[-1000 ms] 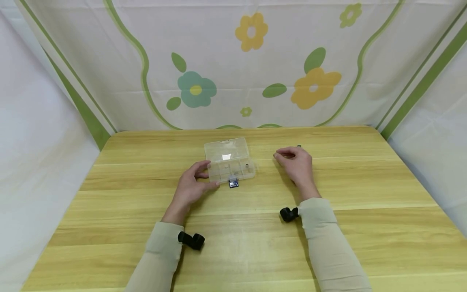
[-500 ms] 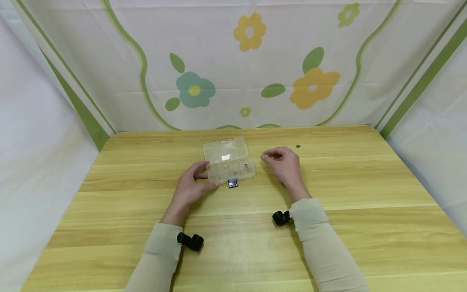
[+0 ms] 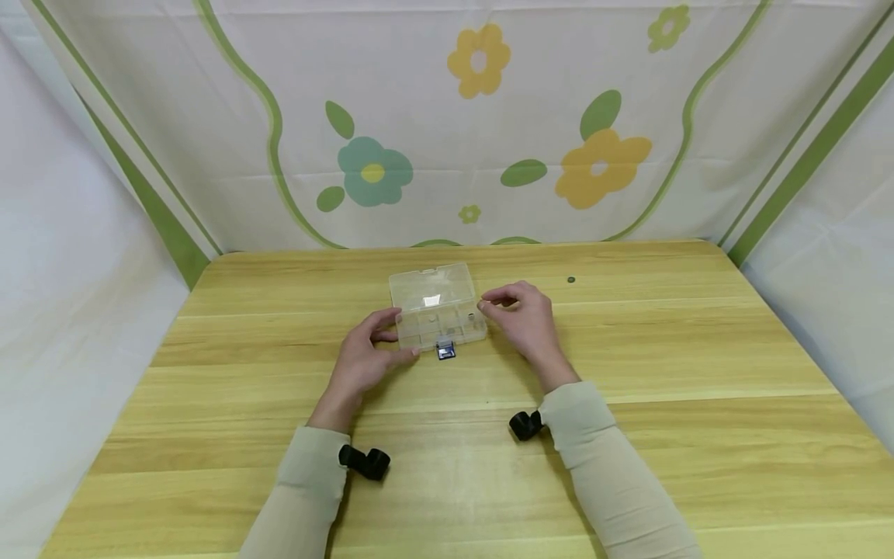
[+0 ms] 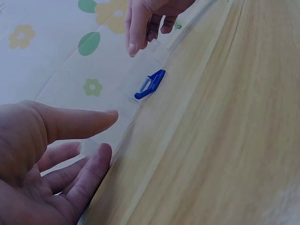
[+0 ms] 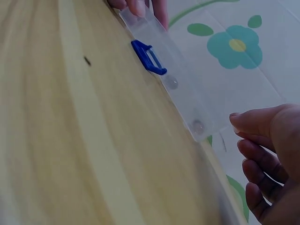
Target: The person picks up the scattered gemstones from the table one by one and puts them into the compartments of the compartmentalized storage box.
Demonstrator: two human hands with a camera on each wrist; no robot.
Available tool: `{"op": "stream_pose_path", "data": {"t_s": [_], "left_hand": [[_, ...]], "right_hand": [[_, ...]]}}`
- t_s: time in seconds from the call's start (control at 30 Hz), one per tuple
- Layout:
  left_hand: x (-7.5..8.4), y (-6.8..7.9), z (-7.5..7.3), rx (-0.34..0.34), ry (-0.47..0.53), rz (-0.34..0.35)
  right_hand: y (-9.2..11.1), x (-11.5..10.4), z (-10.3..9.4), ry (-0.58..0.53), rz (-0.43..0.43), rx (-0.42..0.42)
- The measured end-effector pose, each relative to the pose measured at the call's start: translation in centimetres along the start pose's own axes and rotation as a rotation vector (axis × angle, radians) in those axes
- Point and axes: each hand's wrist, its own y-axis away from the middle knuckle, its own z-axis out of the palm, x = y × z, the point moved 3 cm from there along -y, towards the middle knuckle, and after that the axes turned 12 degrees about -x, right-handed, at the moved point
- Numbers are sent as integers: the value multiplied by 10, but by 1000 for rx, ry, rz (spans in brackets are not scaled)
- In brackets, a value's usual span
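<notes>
In the head view a clear plastic compartment box [image 3: 410, 328] stands with its lid [image 3: 447, 283] tipped back. My left hand [image 3: 365, 353] grips its left end, thumb at the front and fingers behind. A blue latch [image 3: 445, 351] hangs off the front side. Small round pieces [image 5: 198, 126] show through the wall in the right wrist view. My right hand [image 3: 524, 320] is at the box's right end, thumb and index fingertips pinched together, the other fingers curled loosely. What the pinch holds is hidden; I cannot tell its kind.
A small dark green disc [image 3: 571, 279] lies on the wooden table [image 3: 447, 466], behind and right of the right hand. A tiny dark speck [image 5: 87, 61] lies in front of the box. A flowered cloth [image 3: 433, 116] hangs behind the table's back edge.
My right hand has moved left, from beside the green disc to the box's right end, its fingertips kept pinched. The disc now shows uncovered. The left hand and the box stay in place.
</notes>
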Motion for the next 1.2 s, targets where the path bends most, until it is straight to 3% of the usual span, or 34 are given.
{"op": "stream_pose_path", "data": {"t_s": [0.77, 1.2], "left_hand": [[1, -1, 1, -9, -28, 17], [1, 2, 0, -5, -20, 19]], "right_hand": [[9, -24, 34, 59, -130, -40], [10, -36, 47, 188, -163, -82]]}}
